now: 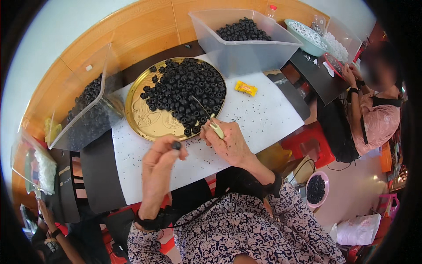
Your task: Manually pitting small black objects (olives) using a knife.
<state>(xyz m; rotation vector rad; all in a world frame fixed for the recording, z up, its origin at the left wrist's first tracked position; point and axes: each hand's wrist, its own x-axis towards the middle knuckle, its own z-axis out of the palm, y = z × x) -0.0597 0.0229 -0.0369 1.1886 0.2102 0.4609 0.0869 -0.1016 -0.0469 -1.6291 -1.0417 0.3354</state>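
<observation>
My left hand (159, 160) pinches one small black round part (176, 145) between thumb and fingertips, just off the near rim of the tray. In my right hand (228, 140) is a knife with a pale yellow-green handle (216, 129). Its thin blade (200, 105) points up and left over the heap. The round golden tray (143, 118) carries a pile of black round parts with holes (187, 86), heaped toward its far and right side. Under the tray lies a white sheet (259, 105) sprinkled with small black scraps.
A clear bin (259, 55) of black parts stands behind the tray; another bin (90, 110) stands at left. A yellow packet (245, 88) lies on the sheet. At right a co-worker (378, 114) sits near a pale green basin (307, 37). A pink basin (325, 193) is on the floor.
</observation>
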